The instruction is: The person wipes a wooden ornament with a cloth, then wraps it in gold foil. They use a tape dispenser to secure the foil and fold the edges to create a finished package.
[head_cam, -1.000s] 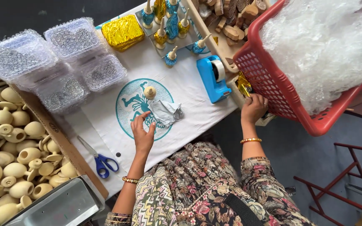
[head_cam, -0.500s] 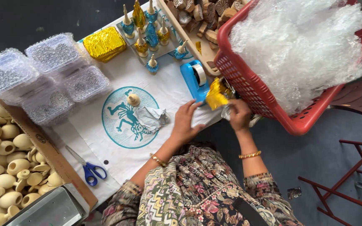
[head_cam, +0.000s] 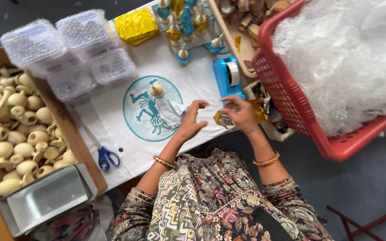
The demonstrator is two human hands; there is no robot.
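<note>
Foil piece: a small crinkled scrap of gold foil [head_cam: 223, 118], shiny, with darker folds; it sits in my right hand, just below the blue tape dispenser [head_cam: 228, 76].
Its place: at the near edge of the white cloth [head_cam: 193, 80], below and a little left of the tape dispenser.
Tape dispenser: blue body with a pale roll of tape on top, lying on the cloth beside the red basket [head_cam: 291, 102].
Hidden or unclear: most of the foil piece is covered by my fingers, so I cannot tell its full shape or whether anything is wrapped inside it. A thin strip seems to run between my two hands, below the dispenser, but it is too fine to make out for sure.
Right hand: my right hand [head_cam: 242, 115] is curled around the foil piece, fingers closed on it, thumb side turned toward the dispenser.
Left hand: my left hand [head_cam: 192, 121] is left of the dispenser and lower, fingers bent, thumb and forefinger pinched close together; I cannot tell what, if anything, is between them.
Near the left hand: a crumpled silvery wrapper [head_cam: 171, 112] lies just beside it on the printed teal circle [head_cam: 150, 107], left of the dispenser.
Further left of the dispenser: blue-handled scissors [head_cam: 103, 154] on the cloth.
</note>
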